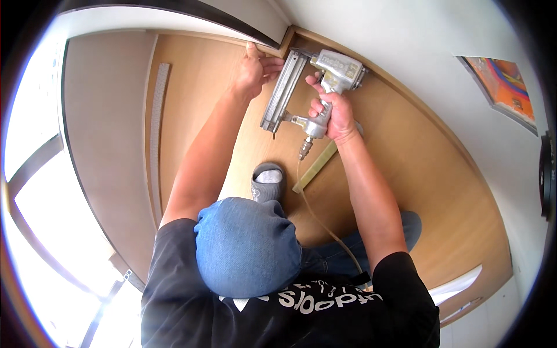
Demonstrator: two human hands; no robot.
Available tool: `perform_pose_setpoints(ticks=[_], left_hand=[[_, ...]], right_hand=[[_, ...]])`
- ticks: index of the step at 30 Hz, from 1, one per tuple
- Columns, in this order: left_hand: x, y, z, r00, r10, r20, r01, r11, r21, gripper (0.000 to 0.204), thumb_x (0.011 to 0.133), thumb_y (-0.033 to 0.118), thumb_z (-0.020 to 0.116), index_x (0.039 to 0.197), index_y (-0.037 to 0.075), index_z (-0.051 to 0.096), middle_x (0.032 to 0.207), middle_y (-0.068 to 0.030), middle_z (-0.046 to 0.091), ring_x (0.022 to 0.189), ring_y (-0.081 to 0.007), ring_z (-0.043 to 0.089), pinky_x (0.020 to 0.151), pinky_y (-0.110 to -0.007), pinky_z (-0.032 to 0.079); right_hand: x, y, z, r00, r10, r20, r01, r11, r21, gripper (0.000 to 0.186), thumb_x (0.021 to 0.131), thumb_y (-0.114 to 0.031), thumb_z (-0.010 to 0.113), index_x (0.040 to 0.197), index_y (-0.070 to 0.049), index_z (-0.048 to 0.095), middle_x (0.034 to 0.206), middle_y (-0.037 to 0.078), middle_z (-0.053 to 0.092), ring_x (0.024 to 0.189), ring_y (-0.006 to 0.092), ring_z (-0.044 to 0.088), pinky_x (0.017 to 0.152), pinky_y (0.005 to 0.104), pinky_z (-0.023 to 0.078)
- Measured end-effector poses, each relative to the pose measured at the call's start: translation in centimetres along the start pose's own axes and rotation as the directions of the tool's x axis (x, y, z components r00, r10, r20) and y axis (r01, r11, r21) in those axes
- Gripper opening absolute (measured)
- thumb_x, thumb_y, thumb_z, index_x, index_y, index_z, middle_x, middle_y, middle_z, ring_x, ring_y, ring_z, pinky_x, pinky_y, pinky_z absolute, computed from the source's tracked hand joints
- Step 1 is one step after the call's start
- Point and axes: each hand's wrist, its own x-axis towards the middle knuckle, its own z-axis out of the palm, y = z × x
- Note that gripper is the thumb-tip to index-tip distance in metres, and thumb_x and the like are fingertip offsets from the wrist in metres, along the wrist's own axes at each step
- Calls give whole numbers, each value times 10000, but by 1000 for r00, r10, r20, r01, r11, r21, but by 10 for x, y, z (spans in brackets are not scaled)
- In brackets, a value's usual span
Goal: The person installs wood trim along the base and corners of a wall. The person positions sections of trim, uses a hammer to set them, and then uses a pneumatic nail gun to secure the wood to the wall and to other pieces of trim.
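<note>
My right hand (335,110) is wrapped round the handle of a silver air nail gun (342,68). Its nose points at the wooden baseboard (285,45) where the wall corner juts out. The long magazine (283,93) slants back toward me, and a thin air hose (316,217) runs from the metal coupling (306,148) under the grip to my body. Just left of the nose, my left hand (255,72) has its fingers stretched out along the baseboard, thumb raised against it. Whether the nose touches the wood is hard to see.
A pale strip (316,168) lies on the wooden floor (406,174) below the nail gun, by my slippered foot (268,180). A metal track (158,127) runs along the left. The white wall (400,35) curves round the right, with an opening (502,87) showing coloured tubing.
</note>
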Motion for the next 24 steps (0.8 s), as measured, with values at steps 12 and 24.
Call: perform_pose_setpoints(ticks=[12, 24], left_hand=[[-8, 2, 10, 1000, -5, 2, 5, 1000, -12, 621, 1084, 646, 195, 1091, 87, 464, 1018, -145, 716, 899, -242, 669, 807, -401, 509], [-7, 1, 12, 1000, -10, -13, 11, 1000, 26, 734, 1100, 605, 150, 1314, -28, 452, 1054, -177, 718, 958, -271, 691, 874, -428, 548]], right_hand=[[-3, -4, -5, 1000, 3, 18, -3, 1000, -13, 528, 835, -105, 581, 1360, -118, 520, 1328, 56, 604, 657, 123, 507, 647, 336, 498], [-2, -6, -6, 1000, 16, 21, -16, 1000, 7, 493, 848, -89, 576, 1338, -120, 538, 1341, 64, 615, 653, 123, 518, 646, 345, 509]])
